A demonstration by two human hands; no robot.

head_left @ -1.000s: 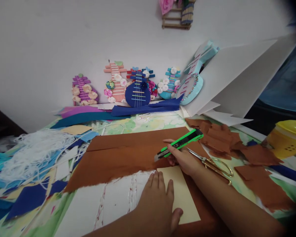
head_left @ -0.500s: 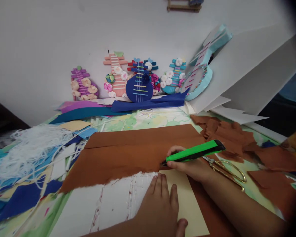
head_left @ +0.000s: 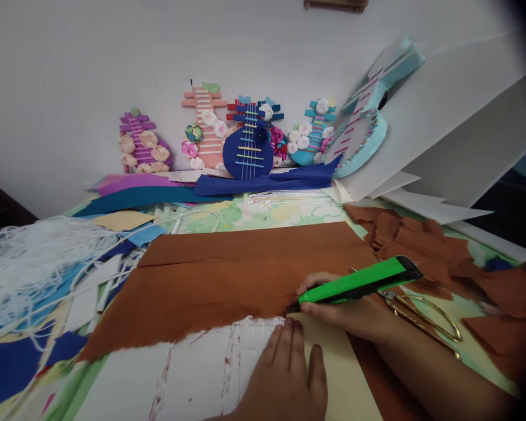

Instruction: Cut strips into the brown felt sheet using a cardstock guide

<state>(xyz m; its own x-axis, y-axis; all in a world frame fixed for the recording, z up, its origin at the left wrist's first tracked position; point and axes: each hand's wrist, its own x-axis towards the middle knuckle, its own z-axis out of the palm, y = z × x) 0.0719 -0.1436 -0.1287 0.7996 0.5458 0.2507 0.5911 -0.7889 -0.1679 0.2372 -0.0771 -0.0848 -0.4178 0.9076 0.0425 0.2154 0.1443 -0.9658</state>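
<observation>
My right hand (head_left: 333,304) is closed round a green and black utility knife (head_left: 359,280), its tip low at the edge of a brown sheet (head_left: 228,280). Flat with fingers stretched, my left hand (head_left: 284,368) presses on a white board (head_left: 201,374) and the edge of a cream card (head_left: 346,368). Its fingertips are just below the knife tip. The brown sheet covers the far part of the board, with a ragged near edge. Reddish streaks mark the bare white part.
Gold-handled scissors (head_left: 425,316) lie beside my right wrist. Torn brown pieces (head_left: 425,245) are at right, white string (head_left: 48,257) and blue scraps (head_left: 17,362) at left. Paper lute-like crafts (head_left: 248,146) lean on the wall behind.
The view has shifted a little, so the board and both hands appear lower. The green knife sits slightly further right in view, still in my right hand. My left hand stays flat.
</observation>
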